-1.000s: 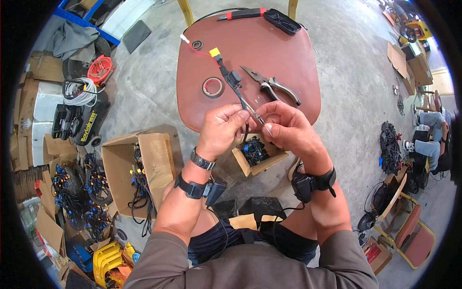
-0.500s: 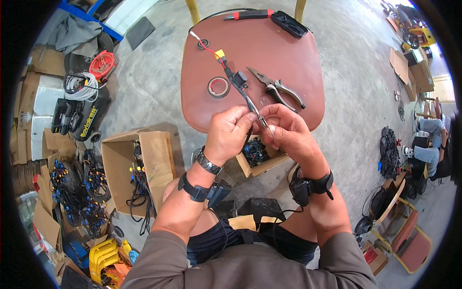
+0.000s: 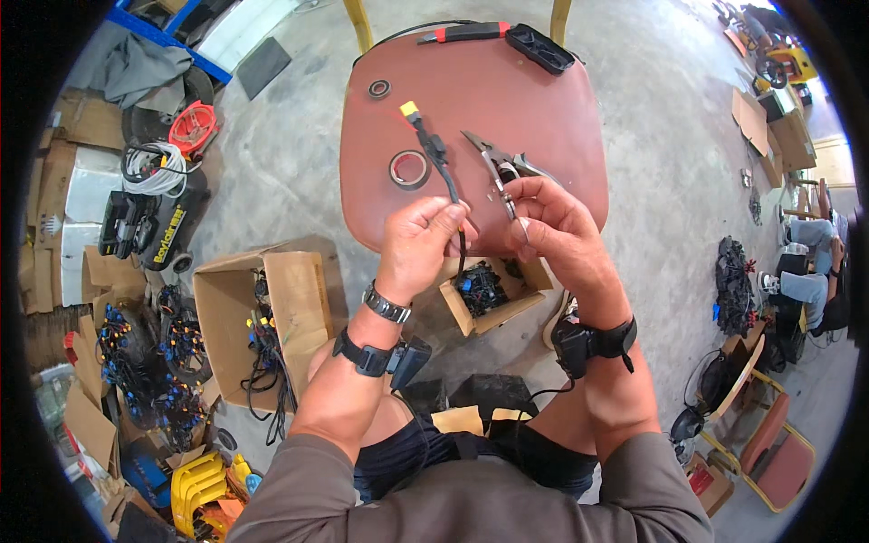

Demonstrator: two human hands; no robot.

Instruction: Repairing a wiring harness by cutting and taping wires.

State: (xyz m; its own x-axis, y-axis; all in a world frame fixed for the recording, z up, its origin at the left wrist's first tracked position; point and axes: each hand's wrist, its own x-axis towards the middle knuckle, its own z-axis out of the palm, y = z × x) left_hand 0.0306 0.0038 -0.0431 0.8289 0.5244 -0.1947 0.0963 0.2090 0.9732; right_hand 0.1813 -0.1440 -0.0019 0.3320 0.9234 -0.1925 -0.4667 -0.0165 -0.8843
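Observation:
My left hand (image 3: 418, 242) pinches a black cable (image 3: 440, 163) between thumb and fingers. Its far end has a yellow connector (image 3: 410, 109) with a short red wire, and a black block sits partway along. The cable's other end hangs below the hand. My right hand (image 3: 554, 226) grips a slim silver tool (image 3: 500, 184), perhaps small scissors, tip pointing away and apart from the cable. Beyond that hand, pliers (image 3: 479, 143) lie on the reddish-brown chair seat (image 3: 552, 109), their handles partly hidden. A roll of tape (image 3: 396, 170) and a smaller dark ring (image 3: 372, 89) rest left of the pliers.
A red-and-black knife-like tool (image 3: 471, 33) and a black case (image 3: 540, 49) lie along the seat's far edge. Below my hands stands a small carton (image 3: 457, 310) of wiring. A larger cardboard box (image 3: 303, 303) with cables is at left. Another person (image 3: 806, 290) sits far right.
My hands have moved apart. The silver tool has come away from the cable and shifted right. The long red wire with a white tip no longer shows beyond the yellow connector.

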